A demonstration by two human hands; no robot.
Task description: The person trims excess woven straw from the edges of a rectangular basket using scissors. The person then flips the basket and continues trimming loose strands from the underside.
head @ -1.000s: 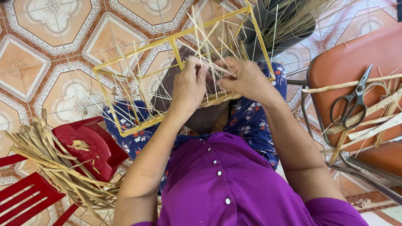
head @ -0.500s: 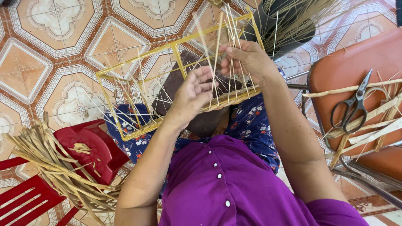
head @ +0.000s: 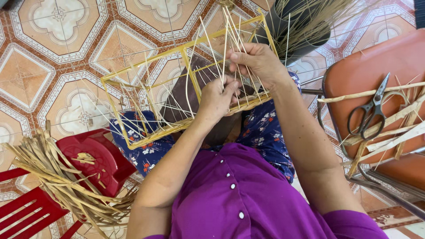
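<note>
Frame [head: 146,110] rests on lap, long axis running left to far right; thin strips [head: 221,57] stand up from its near rail. Right hand [head: 259,62] at frame's far right end, fingers pinched on upright strips. Left hand [head: 217,97] just below and inside right, fingers curled, pressing strips at near rail; exact pinch hidden. Both hands touch work, right nearer upright strips. Scissors [head: 369,113] on chair [head: 367,66], well right of right hand. Loose strip bundle [head: 62,177] well left of left hand.
</note>
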